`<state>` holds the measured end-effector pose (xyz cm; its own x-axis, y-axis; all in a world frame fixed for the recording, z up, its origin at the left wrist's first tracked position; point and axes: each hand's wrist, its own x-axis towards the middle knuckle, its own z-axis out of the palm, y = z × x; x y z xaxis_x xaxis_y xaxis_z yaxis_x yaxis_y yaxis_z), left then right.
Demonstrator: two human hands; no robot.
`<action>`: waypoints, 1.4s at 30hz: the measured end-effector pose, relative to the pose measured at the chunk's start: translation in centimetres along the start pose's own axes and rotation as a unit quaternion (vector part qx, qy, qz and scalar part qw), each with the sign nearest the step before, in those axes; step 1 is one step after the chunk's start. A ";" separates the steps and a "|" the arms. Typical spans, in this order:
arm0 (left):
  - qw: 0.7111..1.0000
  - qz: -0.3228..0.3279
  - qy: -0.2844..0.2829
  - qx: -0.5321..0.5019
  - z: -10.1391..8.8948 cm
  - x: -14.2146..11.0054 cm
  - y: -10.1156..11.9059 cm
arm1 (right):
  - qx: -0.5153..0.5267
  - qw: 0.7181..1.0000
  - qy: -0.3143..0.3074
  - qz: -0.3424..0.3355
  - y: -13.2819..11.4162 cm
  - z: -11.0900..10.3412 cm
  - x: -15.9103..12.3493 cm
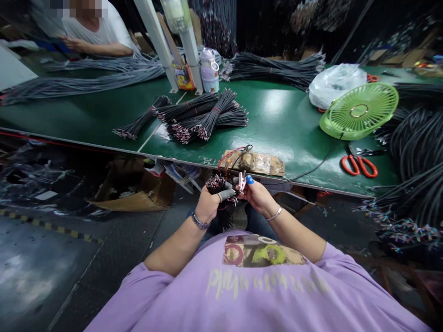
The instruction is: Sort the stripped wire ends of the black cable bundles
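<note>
Black cable bundle (225,218) (bristly, colour-tipped ends) in left fingers (226,194).

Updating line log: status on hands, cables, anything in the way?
Left hand gripping red-tipped black cable bundle. Right hand pinching small pale pink clip beside it. Flat brown board just beyond, not between them.

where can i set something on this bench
Between the stacked cable bundles and the green fan, or left of the small bundle, in front of the grey cables. Crowded: the right end, with black cables and scissors.
</note>
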<state>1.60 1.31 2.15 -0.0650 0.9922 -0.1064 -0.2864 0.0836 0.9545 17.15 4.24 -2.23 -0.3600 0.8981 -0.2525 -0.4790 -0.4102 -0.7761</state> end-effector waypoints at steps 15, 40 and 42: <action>0.999 0.004 0.027 -0.023 0.7 0.0 -0.7 | 0.157 0.986 0.011 0.049 -0.3 2.1 1.2; 1.000 0.001 0.012 -0.007 0.3 0.4 -1.4 | 0.161 0.984 0.069 0.034 0.4 2.1 1.7; 1.000 -0.002 0.017 -0.010 0.4 0.4 -1.3 | 0.159 0.985 0.061 0.031 0.4 2.1 1.6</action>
<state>2.32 1.61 0.98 -0.0956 0.9881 -0.1206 -0.3059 0.0861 0.9482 14.71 5.13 -1.74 -0.3062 0.8743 -0.3766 -0.6923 -0.4760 -0.5423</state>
